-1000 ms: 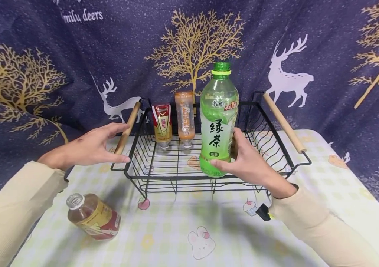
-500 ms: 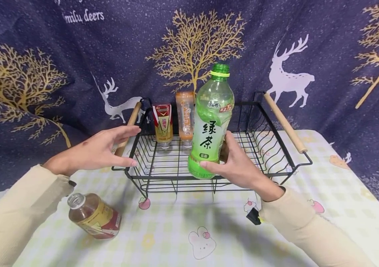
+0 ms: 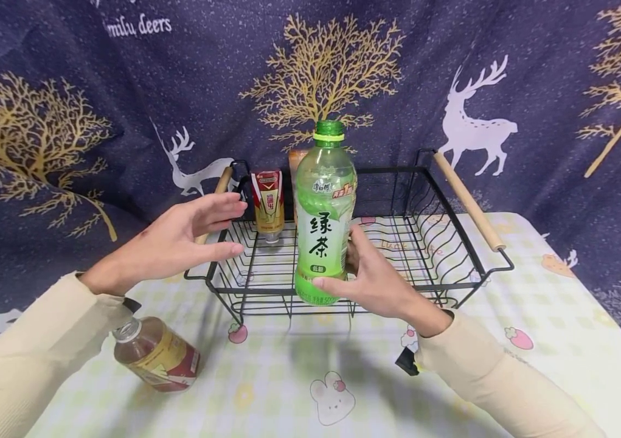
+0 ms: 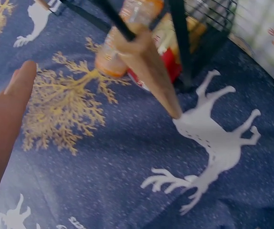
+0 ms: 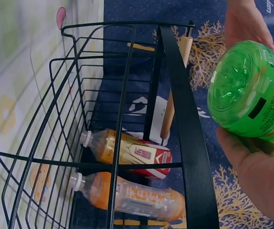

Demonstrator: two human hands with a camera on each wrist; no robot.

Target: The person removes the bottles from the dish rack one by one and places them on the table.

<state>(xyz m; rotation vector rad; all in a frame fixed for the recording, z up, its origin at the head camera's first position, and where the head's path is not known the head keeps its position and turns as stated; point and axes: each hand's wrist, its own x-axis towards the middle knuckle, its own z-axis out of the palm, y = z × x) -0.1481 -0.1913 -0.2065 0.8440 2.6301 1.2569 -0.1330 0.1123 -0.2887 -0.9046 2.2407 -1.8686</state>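
My right hand (image 3: 373,277) grips a green tea bottle (image 3: 323,225) low on its body, thumb across the front. The bottle is upright and capless, held over the front rim of a black wire basket (image 3: 387,290). Its green base (image 5: 232,86) shows in the right wrist view, clear of the basket. To its left, my left hand (image 3: 173,240) is held with fingers stretched out, empty, by the basket's left wooden handle (image 3: 225,180). Inside the basket, a red and yellow bottle (image 3: 268,204) and an orange-labelled bottle (image 5: 142,198) stand upside down, the latter mostly hidden in the head view.
A capless bottle with a red and yellow label (image 3: 159,356) stands on the checked tablecloth (image 3: 266,401) at front left, below my left forearm. The basket's right wooden handle (image 3: 469,201) sticks up at its side. A dark blue cloth (image 3: 195,73) hangs behind.
My right hand has carried the green tea bottle leftward and slightly down. My left hand has moved right and a little up, toward the bottle.
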